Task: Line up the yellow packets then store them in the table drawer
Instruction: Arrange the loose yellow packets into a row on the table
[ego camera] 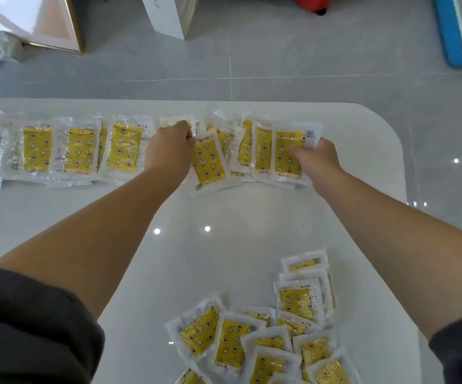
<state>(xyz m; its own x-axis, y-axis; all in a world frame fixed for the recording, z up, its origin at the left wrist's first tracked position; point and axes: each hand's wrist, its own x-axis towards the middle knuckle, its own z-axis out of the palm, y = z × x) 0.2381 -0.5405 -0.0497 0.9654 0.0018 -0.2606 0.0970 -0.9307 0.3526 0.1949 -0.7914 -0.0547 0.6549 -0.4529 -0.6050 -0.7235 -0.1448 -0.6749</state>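
Observation:
A row of yellow packets in clear wrappers runs along the far side of the white table, overlapping one another. My left hand pinches the top edge of a tilted packet in the middle of the row. My right hand grips the rightmost packet at the row's end, thumb on top. A loose heap of several more yellow packets lies near the front edge, between my arms. No drawer is in view.
Beyond the table's far edge is grey tiled floor. A framed panel leans at the far left, a white box stands at the back centre, a blue object lies at the far right.

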